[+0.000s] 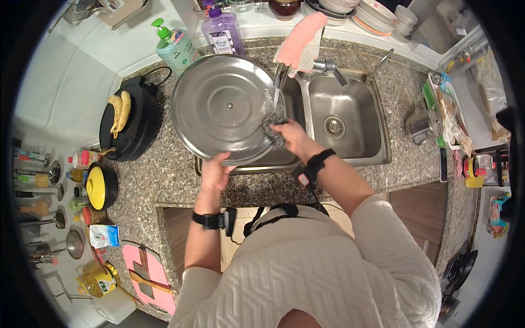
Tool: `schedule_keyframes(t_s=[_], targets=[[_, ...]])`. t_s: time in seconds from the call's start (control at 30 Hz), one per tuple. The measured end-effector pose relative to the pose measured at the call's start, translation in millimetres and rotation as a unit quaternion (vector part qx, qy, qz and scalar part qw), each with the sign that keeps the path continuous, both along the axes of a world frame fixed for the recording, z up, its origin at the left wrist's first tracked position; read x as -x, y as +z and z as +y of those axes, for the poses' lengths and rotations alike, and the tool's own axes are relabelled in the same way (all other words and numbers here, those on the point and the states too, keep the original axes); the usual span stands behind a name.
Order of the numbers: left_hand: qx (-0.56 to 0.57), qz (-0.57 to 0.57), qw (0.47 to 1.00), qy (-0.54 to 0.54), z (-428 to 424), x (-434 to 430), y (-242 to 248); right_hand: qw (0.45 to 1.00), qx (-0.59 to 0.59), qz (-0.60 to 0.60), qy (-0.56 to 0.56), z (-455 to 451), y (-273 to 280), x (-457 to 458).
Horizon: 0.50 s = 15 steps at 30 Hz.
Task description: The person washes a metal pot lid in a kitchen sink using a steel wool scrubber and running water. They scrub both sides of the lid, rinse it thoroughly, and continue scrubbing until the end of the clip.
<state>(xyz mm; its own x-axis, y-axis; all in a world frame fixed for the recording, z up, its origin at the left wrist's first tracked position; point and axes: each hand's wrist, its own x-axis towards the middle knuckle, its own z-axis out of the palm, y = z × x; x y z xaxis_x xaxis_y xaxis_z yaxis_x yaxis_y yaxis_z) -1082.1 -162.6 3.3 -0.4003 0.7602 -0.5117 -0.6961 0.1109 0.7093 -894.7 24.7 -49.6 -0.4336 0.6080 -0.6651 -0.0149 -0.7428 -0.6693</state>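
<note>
A wide round metal lid [213, 127] lies tilted over the left basin of the sink, a small knob or rivet at its centre. My left hand [217, 171] grips its near rim, thumb on top. In my right hand [290, 134] is a steel wool scrubber [274, 123], pressed against the lid's right side. Water runs from the faucet [280, 76] onto the lid beside the scrubber. A pink and white cloth [303, 39] drapes over the faucet. Most of the left basin is hidden under the lid.
The right basin [344, 110] has a drain strainer. Behind the lid stand a green pump bottle [177, 51] and a purple detergent bottle [222, 33]. Two bananas [120, 112] rest on a black appliance [139, 127] at left. A pink cutting board [149, 274] holds a cleaver.
</note>
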Motion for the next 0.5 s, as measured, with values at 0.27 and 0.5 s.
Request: schedule_keyframes(t_s=[0.27,0.5], targets=[[-0.033,0.038,0.997,0.067,14,-53,9,0.987,0.038,0.114,-0.103,-31,18,10],[-0.023,0.049,0.998,-0.038,-1,-12,17,0.998,0.0,0.027,-0.06,1,16,0]])
